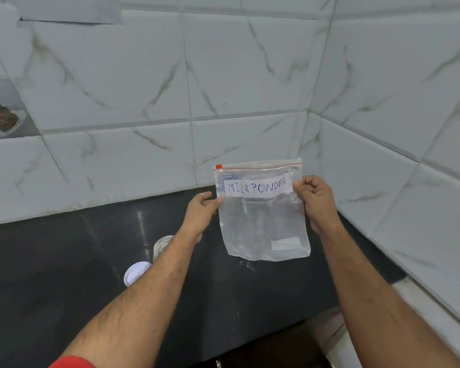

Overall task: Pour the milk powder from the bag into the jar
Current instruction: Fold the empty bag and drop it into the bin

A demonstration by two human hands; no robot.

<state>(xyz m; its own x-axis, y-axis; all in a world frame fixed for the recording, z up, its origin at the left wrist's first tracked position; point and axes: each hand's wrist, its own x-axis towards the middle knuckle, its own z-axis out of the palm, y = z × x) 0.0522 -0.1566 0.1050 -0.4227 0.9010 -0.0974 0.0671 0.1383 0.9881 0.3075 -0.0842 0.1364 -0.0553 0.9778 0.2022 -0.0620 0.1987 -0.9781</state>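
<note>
Head view looks down at a dark, glossy tabletop (pixel 64 261) set into a corner of white marble-patterned wall tiles (pixel 250 75). Both hands hold a clear zip-lock bag (pixel 263 221) upright in the air, above the far right part of the tabletop. The left hand (pixel 201 208) pinches the bag's left edge between thumb and fingers, and the right hand (pixel 314 197) pinches its right edge at about the same height, so the bag hangs flat and stretched between them, well apart from each other. A white label (pixel 258 185) across the upper part of the bag reads "MILK POWDER" in blue handwriting. The red zip strip (pixel 260 166) runs along the top, and it looks closed. The bag looks nearly see-through, and how much powder lies inside cannot be told. A few pale specks (pixel 247 265) lie on the tabletop just below the bag's lower edge. Left of the bag, partly hidden behind the left forearm, stands a clear jar (pixel 161 245) with an open mouth. Just near and left of it a white lid (pixel 136 272) lies flat on the tabletop. A red sleeve (pixel 72 362) shows at the bottom edge.
</note>
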